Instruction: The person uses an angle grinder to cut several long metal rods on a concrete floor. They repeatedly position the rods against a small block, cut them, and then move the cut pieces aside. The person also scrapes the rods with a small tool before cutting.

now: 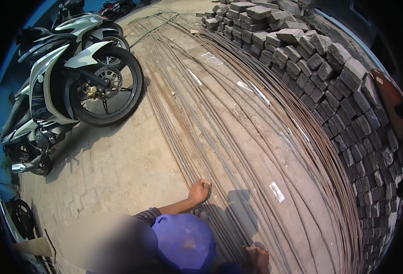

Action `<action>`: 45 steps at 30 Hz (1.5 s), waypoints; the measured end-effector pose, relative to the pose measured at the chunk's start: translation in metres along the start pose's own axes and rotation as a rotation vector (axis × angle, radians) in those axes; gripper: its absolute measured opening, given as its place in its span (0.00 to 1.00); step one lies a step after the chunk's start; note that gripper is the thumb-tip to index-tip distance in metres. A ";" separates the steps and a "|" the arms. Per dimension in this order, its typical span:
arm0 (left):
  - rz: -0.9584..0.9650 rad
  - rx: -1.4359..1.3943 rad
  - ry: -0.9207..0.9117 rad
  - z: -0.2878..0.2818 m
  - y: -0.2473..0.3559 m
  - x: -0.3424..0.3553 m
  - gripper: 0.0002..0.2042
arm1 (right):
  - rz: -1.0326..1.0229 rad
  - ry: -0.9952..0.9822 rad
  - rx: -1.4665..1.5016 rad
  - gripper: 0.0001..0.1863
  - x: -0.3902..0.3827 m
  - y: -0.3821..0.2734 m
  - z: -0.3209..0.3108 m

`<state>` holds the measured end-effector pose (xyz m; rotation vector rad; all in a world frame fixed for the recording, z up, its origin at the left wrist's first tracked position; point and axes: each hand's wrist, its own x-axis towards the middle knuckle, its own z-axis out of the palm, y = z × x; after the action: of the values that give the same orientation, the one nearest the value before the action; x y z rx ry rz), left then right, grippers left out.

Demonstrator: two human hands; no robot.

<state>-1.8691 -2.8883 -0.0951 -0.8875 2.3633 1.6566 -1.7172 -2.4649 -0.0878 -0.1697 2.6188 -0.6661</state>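
Long, thin steel rods (231,164), brown with rust, lie lengthwise across the paved ground. My left hand (200,191) is closed in a fist around rods at the left side of the spread, its forearm coming in past a purple-blue cloth (185,239) that looks like a covered knee. Toes (199,213) show just below that wrist. Down at the lower edge my right hand (258,258) has its fingers curled at the rods' near part; how many rods it holds is hidden. A blurred patch covers the area left of the cloth.
White-and-black motorcycles (50,91) are parked at the left, one front wheel near the rods. A stack of dark paving blocks (329,86) runs along the right. A denser rod bundle (320,155) curves beside it. White scraps (277,192) and a green hose-like line (155,19) lie around.
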 end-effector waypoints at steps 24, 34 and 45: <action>-0.420 -0.741 -0.017 0.024 -0.025 0.063 0.12 | 0.258 -0.131 0.209 0.42 -0.004 -0.033 -0.044; -0.366 -0.728 0.018 0.014 -0.015 0.076 0.12 | 0.291 -0.095 0.211 0.44 -0.003 -0.035 -0.050; -0.335 -0.976 0.072 0.006 -0.013 0.089 0.10 | 0.462 -0.354 0.001 0.39 0.020 -0.053 -0.072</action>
<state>-1.9367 -2.9207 -0.1448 -1.3633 1.2076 2.6165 -1.7661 -2.4855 -0.0130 0.2861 2.2023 -0.4277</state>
